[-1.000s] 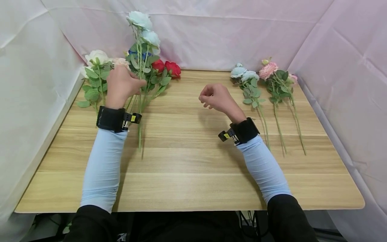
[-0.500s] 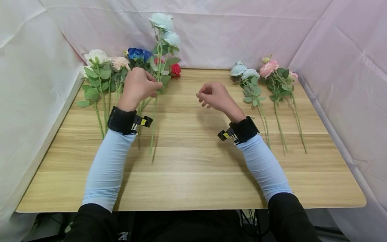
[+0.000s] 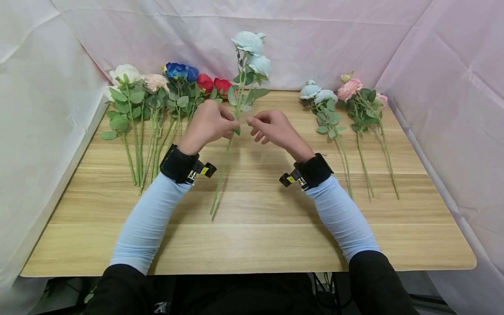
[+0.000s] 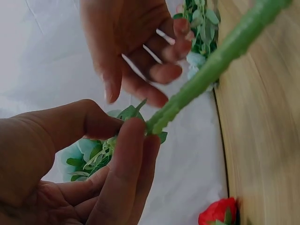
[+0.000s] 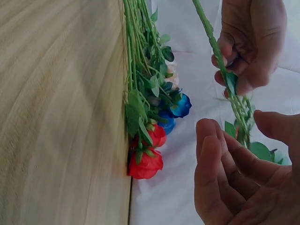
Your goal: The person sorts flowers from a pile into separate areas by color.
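Observation:
My left hand (image 3: 210,124) pinches the green stem of an artificial light-blue rose (image 3: 250,43) between thumb and fingers. Two pale-blue blooms top the stem, which slants down toward the front of the table. In the left wrist view the stem (image 4: 206,70) runs out from the pinch toward the upper right. My right hand (image 3: 275,131) is just right of the stem, its fingers loosely bent with nothing between them. Seen from the right wrist, a gap parts the right thumb and fingers (image 5: 234,164), with the stem and leaves beyond.
Along the back left of the wooden table (image 3: 256,245) lie white roses (image 3: 127,73), a pale peach one (image 3: 156,82), blue ones (image 3: 181,71) and red ones (image 3: 222,85). At right are another light-blue stem (image 3: 326,98) and pink flowers (image 3: 349,90). White cloth (image 3: 315,48) walls the table.
The left hand has carried the light-blue rose rightward from above the left flowers to the middle, uncovering the blue and red roses. My right hand has barely moved.

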The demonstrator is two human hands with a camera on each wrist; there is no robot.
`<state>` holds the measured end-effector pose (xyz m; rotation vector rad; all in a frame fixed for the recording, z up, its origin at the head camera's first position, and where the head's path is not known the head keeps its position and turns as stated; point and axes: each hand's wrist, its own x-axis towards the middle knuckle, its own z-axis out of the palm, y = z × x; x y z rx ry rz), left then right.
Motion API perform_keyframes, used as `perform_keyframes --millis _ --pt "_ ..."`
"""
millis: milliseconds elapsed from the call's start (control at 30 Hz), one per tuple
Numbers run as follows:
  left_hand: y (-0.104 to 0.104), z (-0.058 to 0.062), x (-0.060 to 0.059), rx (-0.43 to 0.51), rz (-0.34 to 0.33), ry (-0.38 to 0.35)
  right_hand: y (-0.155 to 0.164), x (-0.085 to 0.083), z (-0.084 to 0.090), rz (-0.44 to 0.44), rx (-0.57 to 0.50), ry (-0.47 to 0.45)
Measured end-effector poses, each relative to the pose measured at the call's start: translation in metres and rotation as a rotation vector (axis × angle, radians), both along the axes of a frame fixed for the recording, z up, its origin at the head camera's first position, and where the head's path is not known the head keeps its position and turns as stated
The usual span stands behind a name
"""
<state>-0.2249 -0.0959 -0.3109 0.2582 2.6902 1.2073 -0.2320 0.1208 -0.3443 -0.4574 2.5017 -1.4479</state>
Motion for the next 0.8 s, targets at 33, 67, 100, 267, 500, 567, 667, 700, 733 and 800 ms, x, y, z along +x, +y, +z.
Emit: perform_keyframes --millis 33,67,100,267,500,567,667,700,733,800 --pt "0.002 0.000 0.001 0.013 -0.006 -0.005 -0.001 0.000 0.000 0.000 -0.007 0.001" --pt "0.004 0.000 0.002 0.029 -0.009 -0.008 -0.003 0.001 -0.001 0.001 -0.016 0.003" --pt "0.006 0.000 0.003 0.033 -0.017 -0.007 -0.004 0.001 -0.001 0.002 -0.025 0.000" --pt "0.014 -0.001 0.007 0.060 -0.042 0.005 -0.008 0.003 -0.003 -0.004 -0.095 0.003" --pt "0.018 -0.002 0.010 0.099 -0.054 0.039 -0.008 0.005 -0.004 -0.046 -0.248 -0.010" --pt "0.019 -0.002 0.010 0.088 -0.061 0.062 -0.008 0.005 -0.005 -0.048 -0.266 -0.012" --pt "0.018 -0.002 0.010 0.094 -0.068 0.061 -0.008 0.004 -0.006 -0.049 -0.279 -0.020" --pt "0.019 -0.002 0.010 0.098 -0.071 0.056 -0.009 0.004 -0.006 -0.050 -0.281 -0.021" --pt "0.018 -0.002 0.010 0.107 -0.072 0.044 -0.009 0.004 -0.007 -0.052 -0.283 -0.020" --pt "0.019 -0.002 0.010 0.129 -0.074 0.026 -0.009 0.003 -0.007 -0.060 -0.292 -0.022"
